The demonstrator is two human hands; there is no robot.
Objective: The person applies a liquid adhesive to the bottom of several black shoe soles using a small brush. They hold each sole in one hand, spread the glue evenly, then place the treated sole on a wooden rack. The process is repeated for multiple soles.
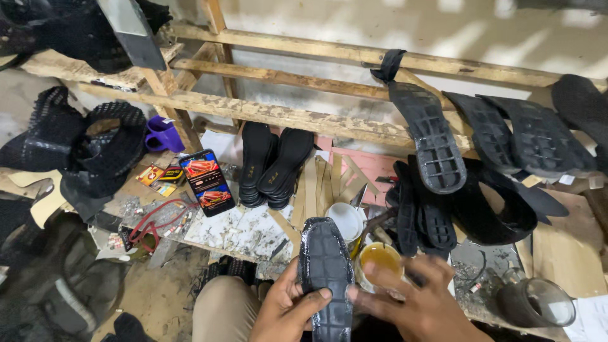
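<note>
The left hand (288,310) is gripping a black shoe sole (326,275) low in the centre, thumb clamped across its ridged, glossy face and fingers curled behind. The sole is standing nearly upright, its long axis running top to bottom and its rounded end pointing up toward the cluttered workbench (240,231). The right hand (421,304) is hovering just beside it, fingers spread apart and holding nothing, in front of a small glue tin (380,258).

The left hand (288,310) grips a black ridged shoe sole (325,278) upright – its thumb across the tread. The right hand (421,304) hovers just beside it, fingers spread over a small pot of yellow glue (379,258); a lit phone (206,182) leans nearby.
</note>
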